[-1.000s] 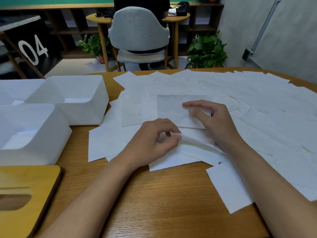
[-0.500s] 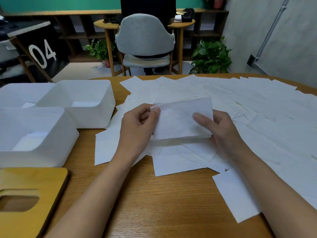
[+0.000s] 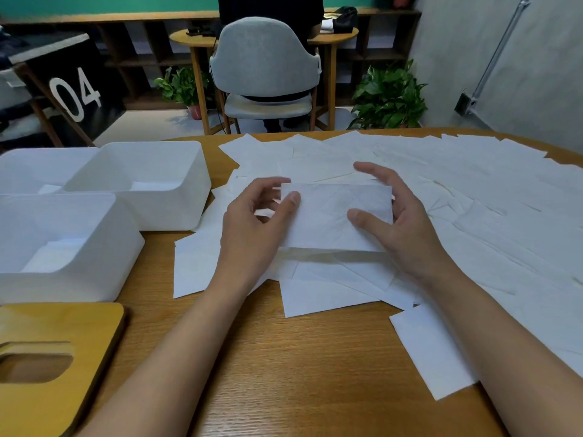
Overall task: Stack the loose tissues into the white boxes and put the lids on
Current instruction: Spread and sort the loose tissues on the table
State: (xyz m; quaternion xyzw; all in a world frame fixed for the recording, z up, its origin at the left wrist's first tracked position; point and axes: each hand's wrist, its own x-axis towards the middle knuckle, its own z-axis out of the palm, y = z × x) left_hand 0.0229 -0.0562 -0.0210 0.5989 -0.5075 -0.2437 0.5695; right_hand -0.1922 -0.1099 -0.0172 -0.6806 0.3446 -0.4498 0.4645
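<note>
Left hand [image 3: 252, 228] and right hand [image 3: 402, 225] both pinch a creased tissue [image 3: 328, 222]; white boxes [image 3: 170, 209], seemingly part-filled, at nine o'clock.

White tissues [image 3: 473, 197], white boxes [image 3: 176, 197], yellow-brown lid [image 3: 79, 335]

Left hand [image 3: 252, 225], right hand [image 3: 402, 225] hold tissue [image 3: 331, 216] over loose tissues [image 3: 479, 197]; white boxes [image 3: 172, 212] at left.
</note>
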